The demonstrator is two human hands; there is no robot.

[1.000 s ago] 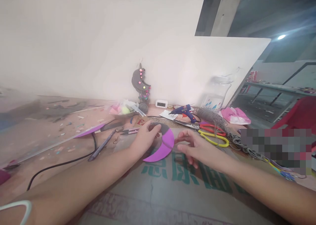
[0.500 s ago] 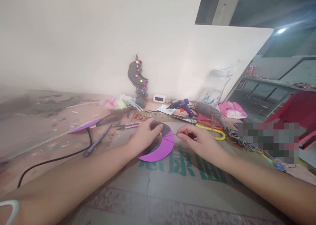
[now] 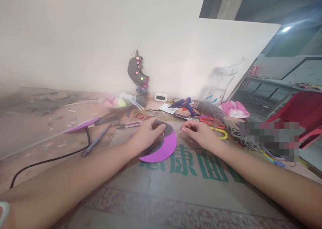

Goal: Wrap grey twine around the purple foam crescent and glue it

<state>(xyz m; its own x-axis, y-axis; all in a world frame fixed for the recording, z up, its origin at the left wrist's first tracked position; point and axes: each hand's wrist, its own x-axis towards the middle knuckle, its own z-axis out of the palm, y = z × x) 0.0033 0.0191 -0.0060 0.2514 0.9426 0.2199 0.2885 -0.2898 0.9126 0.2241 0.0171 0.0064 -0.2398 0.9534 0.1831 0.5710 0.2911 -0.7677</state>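
Observation:
A purple crescent-shaped foam piece, partly wrapped in grey yarn at its upper tip, lies on a cardboard sheet. My left hand presses on the crescent's wrapped end, fingers curled over it. Just to the right, my right hand is pinched on a thin grey strand of yarn that runs to the crescent's tip.
Behind the hands lie yellow-handled scissors, red-handled scissors, a blue glue gun, a heap of grey yarn and small snips. A finished decorated crescent leans on the white wall, beside a clear jar. A black cable runs at left.
My right hand went from loosely open beside the crescent to pinching the yarn strand and drawing it taut. The view has tilted slightly downward; my left hand stays on the crescent.

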